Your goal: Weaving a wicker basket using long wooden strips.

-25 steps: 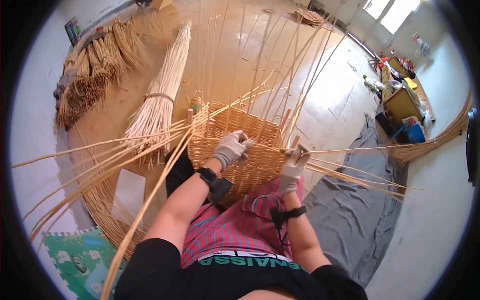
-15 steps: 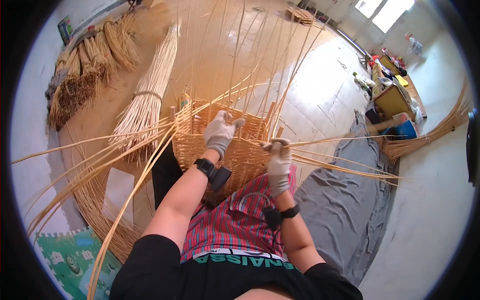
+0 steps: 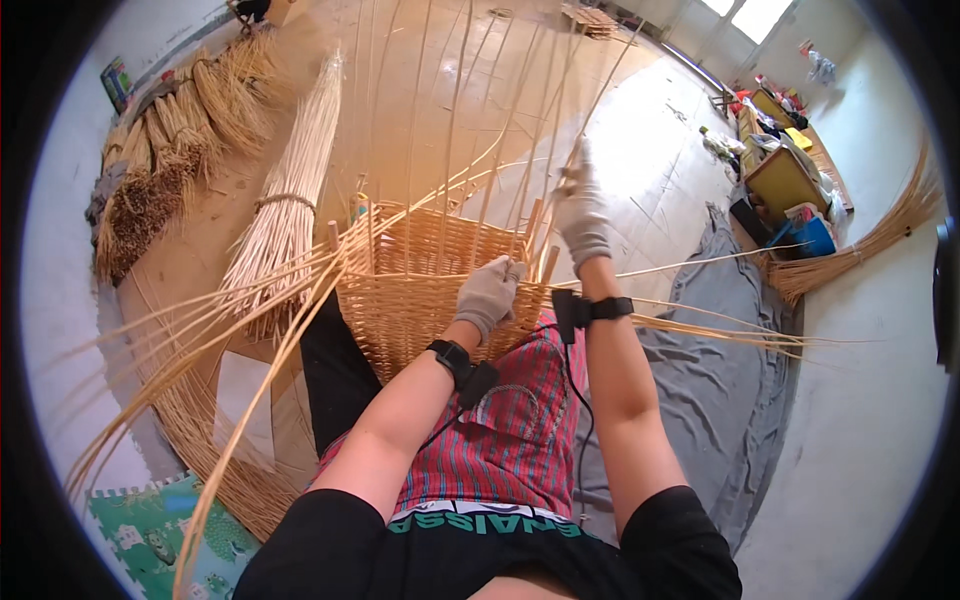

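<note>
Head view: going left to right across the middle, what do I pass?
Dark straw sheaves → tied bundle of pale rods → wicker basket → left hand on the basket rim → right hand raised on an upright rod → grey cloth → yellow box.

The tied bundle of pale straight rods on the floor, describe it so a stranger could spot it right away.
Start at the half-woven wicker basket in the person's lap. Left of it, on the tan floor, lies the long bundle of pale straight rods. A band cinches its middle, and its rods are lighter and straighter than the darker, shaggy sheaves farther left.
</note>
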Demonstrator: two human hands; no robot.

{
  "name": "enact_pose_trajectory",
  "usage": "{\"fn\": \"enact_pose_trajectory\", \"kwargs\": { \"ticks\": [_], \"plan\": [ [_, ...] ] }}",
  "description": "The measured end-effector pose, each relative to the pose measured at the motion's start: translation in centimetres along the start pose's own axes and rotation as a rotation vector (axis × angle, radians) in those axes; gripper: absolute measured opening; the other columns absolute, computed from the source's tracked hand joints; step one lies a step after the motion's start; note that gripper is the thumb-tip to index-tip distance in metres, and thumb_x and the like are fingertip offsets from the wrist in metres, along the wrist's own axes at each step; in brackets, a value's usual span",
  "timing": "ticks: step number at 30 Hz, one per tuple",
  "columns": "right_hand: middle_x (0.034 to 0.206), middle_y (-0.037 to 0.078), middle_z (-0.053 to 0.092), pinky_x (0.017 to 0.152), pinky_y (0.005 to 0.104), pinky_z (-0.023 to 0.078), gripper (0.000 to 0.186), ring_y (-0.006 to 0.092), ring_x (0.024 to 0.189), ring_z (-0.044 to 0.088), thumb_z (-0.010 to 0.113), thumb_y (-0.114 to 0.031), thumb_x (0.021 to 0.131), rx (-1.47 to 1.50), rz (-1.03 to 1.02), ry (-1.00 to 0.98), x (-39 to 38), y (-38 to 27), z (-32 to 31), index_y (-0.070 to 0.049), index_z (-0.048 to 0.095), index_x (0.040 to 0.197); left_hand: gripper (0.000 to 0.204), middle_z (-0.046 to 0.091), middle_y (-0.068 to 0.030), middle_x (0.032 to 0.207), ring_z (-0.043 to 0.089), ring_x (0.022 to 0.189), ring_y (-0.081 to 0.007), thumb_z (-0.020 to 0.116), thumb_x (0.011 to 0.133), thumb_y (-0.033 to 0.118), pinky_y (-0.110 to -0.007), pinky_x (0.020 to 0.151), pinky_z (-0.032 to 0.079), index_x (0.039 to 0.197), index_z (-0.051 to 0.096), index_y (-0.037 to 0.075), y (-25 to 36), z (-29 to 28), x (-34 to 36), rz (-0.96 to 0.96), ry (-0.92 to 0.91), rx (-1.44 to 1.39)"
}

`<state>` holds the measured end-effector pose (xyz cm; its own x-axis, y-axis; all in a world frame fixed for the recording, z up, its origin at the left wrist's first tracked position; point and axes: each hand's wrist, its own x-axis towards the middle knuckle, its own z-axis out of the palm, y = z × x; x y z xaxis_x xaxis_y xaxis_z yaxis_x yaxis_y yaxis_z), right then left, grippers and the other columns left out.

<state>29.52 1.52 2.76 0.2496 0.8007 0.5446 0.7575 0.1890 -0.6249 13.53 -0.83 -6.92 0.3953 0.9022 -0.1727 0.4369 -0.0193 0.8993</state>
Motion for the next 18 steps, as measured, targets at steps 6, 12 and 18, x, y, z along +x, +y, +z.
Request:
{"fn": "enact_pose_trajectory", "kwargs": {
  "ticks": [6,12,18],
  "plan": [
    [0.062,0.008,0.062,0.069,0.0444,0.055,0.045,0.0262,0.055,0.062,0.062,-0.024,0.094,-0.738,0.012,0.072,-12.0,2.1,1.1,-0.022,0.056,0.139,0.022,0.059,-0.0034,0.071,0.057,0.045,-0.0130,0.064,0.102,0.029,-0.031,0.041,0.047,0.105,0.059,0.007,-1.6,-1.2,-0.8,0.028,-0.095,-0.203],
    [0.076,0.011,0.071,0.067,0.0406,0.053,0.018,0.0287,0.068,0.069,0.060,-0.018,0.097,-0.611,0.437,0.008,-11.0,3.4,0.5,-0.017,0.069,0.113,0.035,0.067,-0.0049,0.104,0.066,0.073,-0.0118,0.062,0.103,0.022,-0.026,0.064,0.055,0.133,0.057,0.006,-5.6,-6.3,-7.7,0.235,0.018,-0.514],
    [0.111,0.010,0.069,0.088,0.0363,0.056,0.039,0.0212,0.103,0.067,0.052,0.015,0.087,0.359,0.089,0.089,-15.6,-10.4,9.5,-0.004,0.067,0.118,0.018,0.065,-0.0037,0.075,0.063,0.058,-0.0125,0.068,0.099,0.019,-0.025,0.048,0.050,0.097,0.064,0.001,-14.5,-21.9,-12.8,0.152,0.782,-0.658]
  ]
}}
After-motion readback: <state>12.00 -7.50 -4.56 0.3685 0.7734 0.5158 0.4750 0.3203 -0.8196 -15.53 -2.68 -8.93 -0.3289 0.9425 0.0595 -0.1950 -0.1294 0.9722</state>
